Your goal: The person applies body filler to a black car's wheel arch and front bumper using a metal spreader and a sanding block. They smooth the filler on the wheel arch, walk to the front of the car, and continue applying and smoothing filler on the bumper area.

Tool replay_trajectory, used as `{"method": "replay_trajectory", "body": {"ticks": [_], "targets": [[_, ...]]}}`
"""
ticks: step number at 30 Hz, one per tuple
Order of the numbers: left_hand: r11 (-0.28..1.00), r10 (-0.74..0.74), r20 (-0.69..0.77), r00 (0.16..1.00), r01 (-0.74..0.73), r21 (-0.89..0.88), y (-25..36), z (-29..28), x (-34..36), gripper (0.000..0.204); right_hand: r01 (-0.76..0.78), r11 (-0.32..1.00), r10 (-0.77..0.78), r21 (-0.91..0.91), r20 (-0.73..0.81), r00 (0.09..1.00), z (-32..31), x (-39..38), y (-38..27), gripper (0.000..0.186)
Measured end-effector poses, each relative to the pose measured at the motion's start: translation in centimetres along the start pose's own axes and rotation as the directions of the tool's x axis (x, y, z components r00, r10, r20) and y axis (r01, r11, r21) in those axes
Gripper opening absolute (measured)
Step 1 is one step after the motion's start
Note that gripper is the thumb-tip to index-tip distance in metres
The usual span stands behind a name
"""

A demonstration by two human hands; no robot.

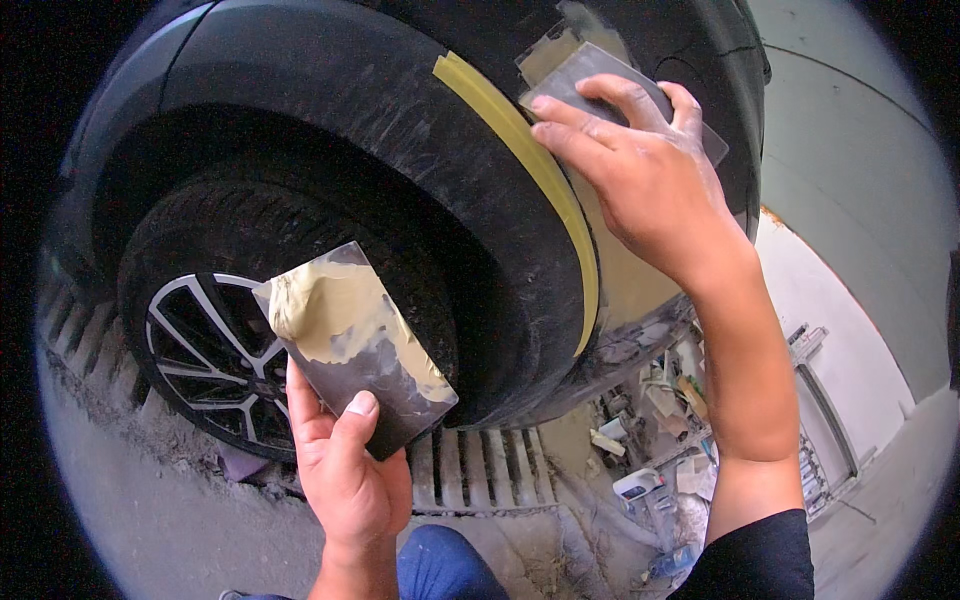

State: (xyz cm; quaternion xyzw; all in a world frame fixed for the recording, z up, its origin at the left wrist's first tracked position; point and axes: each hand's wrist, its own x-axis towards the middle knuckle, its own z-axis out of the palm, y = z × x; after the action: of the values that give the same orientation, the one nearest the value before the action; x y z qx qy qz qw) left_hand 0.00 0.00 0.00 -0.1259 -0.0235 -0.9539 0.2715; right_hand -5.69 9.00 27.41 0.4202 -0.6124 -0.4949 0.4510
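Observation:
My left hand (350, 465) grips a grey flat plate (365, 345), thumb on top, in front of the wheel. Cream-coloured body filler (325, 300) is smeared over its upper part, thickest at the upper left corner. Up at the right, my right hand (645, 150) presses a grey flat spreader (595, 75) against the dark car body panel (690, 60), fingers spread over it. Filler (570, 45) shows on the panel around the spreader's upper edge, and a larger patch (630, 280) lies below my right hand. Yellow masking tape (545, 170) curves along the wheel arch edge.
The car's wheel (215, 350) with its black tyre stands at the left. Beneath the car runs a slatted floor grate (485, 465). Scattered clutter and bottles (645, 490) lie on the floor at the lower right, near a white panel (830, 310) by the wall. My knee (445, 565) shows at the bottom.

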Motion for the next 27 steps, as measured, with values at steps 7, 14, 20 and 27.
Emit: {"method": "replay_trajectory", "body": {"ticks": [7,14,20,27], "targets": [[1.000,0.007,-0.002,1.000,-0.007,0.006,-0.3,-0.6,0.6,0.073,-0.016,1.000,0.014,0.021,0.065,0.998,1.0,-2.9,-0.6,0.030],[1.000,0.019,0.020,1.000,-0.019,0.016,-0.1,-0.6,0.5,0.072,-0.035,0.993,0.043,0.109,-0.074,0.996,-0.7,-1.6,-0.3,0.039],[1.000,0.001,0.019,1.000,-0.001,0.000,-0.1,0.0,0.1,0.073,0.030,0.997,-0.027,0.071,-0.050,0.998,-1.1,1.0,1.1,0.038],[0.999,0.025,0.003,1.000,-0.026,0.032,-0.1,-0.8,0.6,0.071,-0.043,0.989,0.030,0.144,0.091,0.995,-0.2,-3.5,0.6,0.037]]}}
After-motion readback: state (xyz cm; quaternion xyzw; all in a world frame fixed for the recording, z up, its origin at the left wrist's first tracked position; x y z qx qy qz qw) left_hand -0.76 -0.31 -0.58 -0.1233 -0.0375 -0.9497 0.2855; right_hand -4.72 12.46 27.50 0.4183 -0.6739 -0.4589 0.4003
